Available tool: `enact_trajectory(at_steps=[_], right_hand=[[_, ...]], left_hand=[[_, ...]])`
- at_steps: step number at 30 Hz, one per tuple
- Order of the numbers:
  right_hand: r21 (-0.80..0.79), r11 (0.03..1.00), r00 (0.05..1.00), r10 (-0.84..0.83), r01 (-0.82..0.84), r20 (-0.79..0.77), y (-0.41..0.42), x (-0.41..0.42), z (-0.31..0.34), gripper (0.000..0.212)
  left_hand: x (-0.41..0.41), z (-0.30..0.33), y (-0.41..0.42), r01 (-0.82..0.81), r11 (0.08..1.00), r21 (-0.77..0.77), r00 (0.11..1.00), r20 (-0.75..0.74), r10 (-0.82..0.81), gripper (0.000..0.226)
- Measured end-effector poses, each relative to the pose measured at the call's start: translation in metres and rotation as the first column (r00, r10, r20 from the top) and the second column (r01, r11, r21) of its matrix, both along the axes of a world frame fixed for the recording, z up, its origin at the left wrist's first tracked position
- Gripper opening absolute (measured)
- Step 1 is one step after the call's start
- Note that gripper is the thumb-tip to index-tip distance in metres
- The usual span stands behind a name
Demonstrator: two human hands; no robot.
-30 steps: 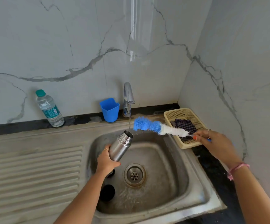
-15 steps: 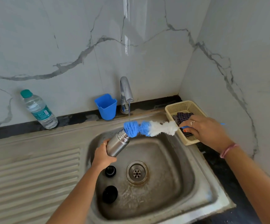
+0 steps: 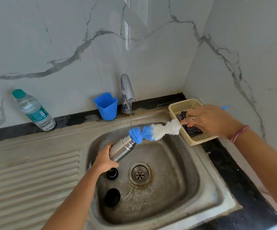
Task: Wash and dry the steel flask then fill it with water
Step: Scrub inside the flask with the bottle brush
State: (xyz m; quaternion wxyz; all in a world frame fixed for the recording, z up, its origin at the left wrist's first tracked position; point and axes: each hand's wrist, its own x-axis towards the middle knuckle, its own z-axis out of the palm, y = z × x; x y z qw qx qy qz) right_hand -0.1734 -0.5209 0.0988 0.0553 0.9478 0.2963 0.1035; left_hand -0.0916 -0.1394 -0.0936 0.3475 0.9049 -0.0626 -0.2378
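Flask: the steel flask (image 3: 122, 149) is tilting over the sink (image 3: 205, 185), long axis running from low by the left hand up and rightward, mouth pointing toward the right hand.
Left hand: the left hand (image 3: 105, 159) is wrapping its fingers round the flask's lower body, holding it above the basin.
Right hand: the right hand (image 3: 207, 121) is gripping the bottle brush (image 3: 154, 131) by its handle, over the cream basket (image 3: 179, 107); the handle's blue tip is poking out past the hand.
Brush: lying almost in line with the flask, blue bristle end touching the mouth, white bristles nearer the right hand.
Water: the tap (image 3: 126, 90) is running, the thin stream falling onto the blue bristles just beyond the left hand.
Below the left hand: two black caps (image 3: 112, 173) are sitting on the basin floor, the drain (image 3: 140, 174) just right of them.
Edges and room: the sink's rim is lying just left of the left hand, the corner wall close behind the right hand; open basin is lying between and beneath the hands.
Beyond the left hand: a blue cup (image 3: 106, 106) and a water bottle (image 3: 34, 111) are standing on the counter (image 3: 26, 163) at the wall.
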Motion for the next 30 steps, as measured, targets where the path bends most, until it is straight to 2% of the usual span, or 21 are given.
enact_trajectory(at_steps=[5, 8, 10, 14, 16, 18, 21, 23, 25, 27, 30], right_hand=[[-0.028, 0.999, 0.995, 0.036, -0.038, -0.091, 0.003, 0.017, 0.004, 0.028], [-0.040, 0.999, 0.993, 0.030, -0.035, -0.118, 0.005, 0.030, 0.004, 0.025], [-0.092, 0.996, 0.990, -0.016, 0.003, -0.141, 0.008, 0.037, 0.010, 0.026], [-0.261, 0.964, 0.949, -0.124, 0.046, -0.289, 0.021, 0.054, 0.027, 0.034], [-0.255, 0.963, 0.907, -0.185, 0.090, -0.379, 0.030, 0.064, 0.031, 0.035], [-0.211, 0.965, 0.821, -0.243, 0.153, -0.516, 0.036, 0.077, 0.028, 0.034], [-0.139, 0.956, 0.689, -0.283, 0.258, -0.668, 0.036, 0.099, 0.011, 0.033], [-0.111, 0.944, 0.652, -0.297, 0.312, -0.697, 0.034, 0.114, 0.000, 0.036], [-0.151, 0.942, 0.608, -0.311, 0.301, -0.730, 0.040, 0.125, -0.004, 0.033], [-0.150, 0.956, 0.609, -0.277, 0.251, -0.743, 0.053, 0.133, -0.006, 0.032], [-0.170, 0.972, 0.709, -0.237, 0.165, -0.665, 0.068, 0.141, -0.005, 0.033]], left_hand=[[0.000, 0.006, -0.003, 0.058, 0.996, 0.065, 0.998, -0.025, -0.056, 0.101], [0.002, 0.007, -0.005, 0.029, 0.997, 0.078, 0.999, -0.021, -0.027, 0.105], [0.005, 0.006, -0.006, 0.007, 0.997, 0.077, 1.000, -0.019, -0.006, 0.105], [0.007, 0.010, -0.012, 0.004, 0.991, 0.132, 1.000, 0.012, -0.006, 0.101], [0.009, 0.011, -0.018, 0.007, 0.979, 0.205, 0.998, 0.060, -0.020, 0.097], [0.012, 0.013, -0.025, 0.024, 0.965, 0.262, 0.991, 0.122, -0.058, 0.097], [0.018, 0.015, -0.033, -0.038, 0.976, 0.214, 0.986, 0.167, 0.002, 0.098], [0.023, 0.017, -0.033, -0.110, 0.981, 0.162, 0.983, 0.165, 0.083, 0.100], [0.024, 0.018, -0.032, -0.093, 0.978, 0.186, 0.986, 0.157, 0.064, 0.101], [0.020, 0.017, -0.030, -0.081, 0.980, 0.184, 0.988, 0.145, 0.055, 0.100], [0.012, 0.014, -0.027, -0.152, 0.983, 0.105, 0.986, 0.078, 0.144, 0.101]])
